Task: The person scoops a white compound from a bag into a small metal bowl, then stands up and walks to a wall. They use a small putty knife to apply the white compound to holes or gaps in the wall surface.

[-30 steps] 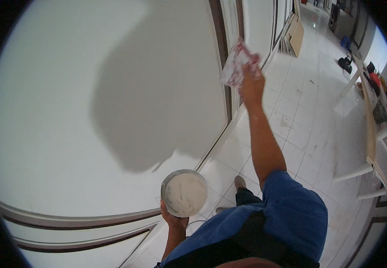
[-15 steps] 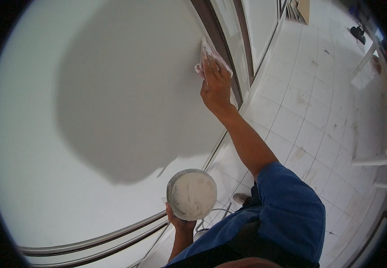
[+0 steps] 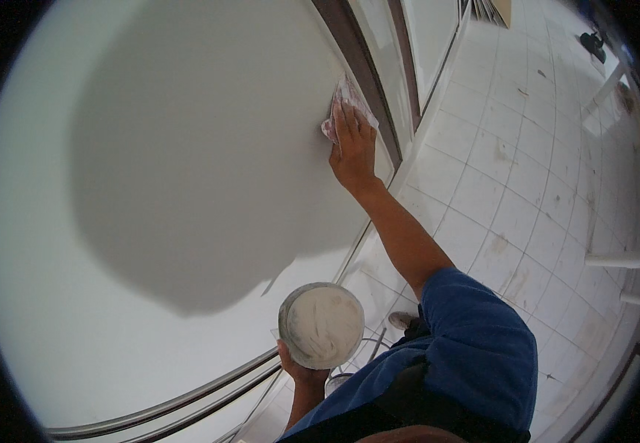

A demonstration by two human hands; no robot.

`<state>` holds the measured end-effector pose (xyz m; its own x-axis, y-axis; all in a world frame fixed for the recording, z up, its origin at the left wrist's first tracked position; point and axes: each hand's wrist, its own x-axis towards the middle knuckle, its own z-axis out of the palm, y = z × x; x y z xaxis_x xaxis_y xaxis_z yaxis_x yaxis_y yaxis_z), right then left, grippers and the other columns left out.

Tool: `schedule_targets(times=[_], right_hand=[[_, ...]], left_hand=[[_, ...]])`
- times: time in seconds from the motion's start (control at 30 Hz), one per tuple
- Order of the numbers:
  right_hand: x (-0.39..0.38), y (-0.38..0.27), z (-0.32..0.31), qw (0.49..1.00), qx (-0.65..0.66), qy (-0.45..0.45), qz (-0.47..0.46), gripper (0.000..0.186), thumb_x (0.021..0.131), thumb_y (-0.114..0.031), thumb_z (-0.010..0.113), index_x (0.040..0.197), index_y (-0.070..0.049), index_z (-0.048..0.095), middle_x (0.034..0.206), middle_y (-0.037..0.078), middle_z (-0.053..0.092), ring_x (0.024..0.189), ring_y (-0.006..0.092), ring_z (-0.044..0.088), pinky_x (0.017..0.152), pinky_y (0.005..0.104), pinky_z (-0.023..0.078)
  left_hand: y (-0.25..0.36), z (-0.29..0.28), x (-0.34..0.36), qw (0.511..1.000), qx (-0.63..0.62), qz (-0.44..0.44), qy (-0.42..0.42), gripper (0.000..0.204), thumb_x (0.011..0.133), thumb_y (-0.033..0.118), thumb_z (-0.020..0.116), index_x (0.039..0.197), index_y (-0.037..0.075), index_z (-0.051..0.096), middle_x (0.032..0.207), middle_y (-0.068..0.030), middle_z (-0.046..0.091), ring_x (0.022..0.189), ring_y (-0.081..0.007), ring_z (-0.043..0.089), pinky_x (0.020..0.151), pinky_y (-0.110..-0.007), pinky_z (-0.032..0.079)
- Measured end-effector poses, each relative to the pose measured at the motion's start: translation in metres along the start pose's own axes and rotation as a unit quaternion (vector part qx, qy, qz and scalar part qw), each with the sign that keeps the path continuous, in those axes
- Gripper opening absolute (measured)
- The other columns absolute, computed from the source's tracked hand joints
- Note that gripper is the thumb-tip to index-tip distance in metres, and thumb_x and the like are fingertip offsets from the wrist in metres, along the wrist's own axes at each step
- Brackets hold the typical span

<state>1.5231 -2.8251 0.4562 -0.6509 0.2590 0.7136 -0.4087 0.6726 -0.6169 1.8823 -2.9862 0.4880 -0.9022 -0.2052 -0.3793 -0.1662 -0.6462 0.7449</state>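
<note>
My right hand [image 3: 353,151] is pressed round a crumpled white and pinkish cloth [image 3: 349,94] against the white wall panel [image 3: 150,148], just beside a dark brown trim strip [image 3: 353,48]. My left hand [image 3: 302,373] holds a round bowl [image 3: 321,325] with a pale beige, smeared substance in it, low in front of me near the wall. The bowl hides part of that hand. My shadow lies over much of the panel.
Smudged white floor tiles [image 3: 508,177] run along the wall to the right. Boards [image 3: 496,11] lean at the far end. White legs [image 3: 615,260] of a bench or table and a dark object [image 3: 592,46] are on the right. Hoses or cables lie by my foot [image 3: 401,320].
My right hand with the cloth has moved left onto the panel edge, then slightly down. The view has shifted. The bowl stays in my left hand, slightly further right in the picture.
</note>
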Motion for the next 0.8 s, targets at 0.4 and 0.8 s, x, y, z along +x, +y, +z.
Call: schedule_targets(times=[0.4, 0.8], right_hand=[[-0.107, 0.076, 0.056, 0.998, 0.053, 0.025, 0.029, 0.072, 0.075, 0.007, 0.058, 0.144, -0.002, 0.038, 0.146, 0.019, 0.042, 0.129, 0.0405, 0.042, 0.104, 0.0503, 0.035], [-0.129, 0.058, -0.009, 0.815, 0.373, 0.033, 0.442, 0.018, 0.087, 0.001, 0.044, 0.101, 0.0, 0.057, 0.084, 0.012, 0.061, 0.068, 0.0199, 0.061, 0.055, 0.0347, 0.049]], left_hand=[[-0.001, -0.001, -0.004, 0.998, 0.027, 0.002, 0.053, 0.077, 0.092, 0.066, 0.038, 0.147, 0.014, 0.036, 0.148, -0.0149, 0.04, 0.132, -0.0369, 0.043, 0.106, -0.057, 0.039], [-0.009, -0.009, 0.004, 0.998, -0.054, 0.024, 0.004, 0.078, 0.091, 0.068, 0.038, 0.149, 0.015, 0.034, 0.15, -0.0132, 0.037, 0.135, -0.0346, 0.04, 0.109, -0.056, 0.037]])
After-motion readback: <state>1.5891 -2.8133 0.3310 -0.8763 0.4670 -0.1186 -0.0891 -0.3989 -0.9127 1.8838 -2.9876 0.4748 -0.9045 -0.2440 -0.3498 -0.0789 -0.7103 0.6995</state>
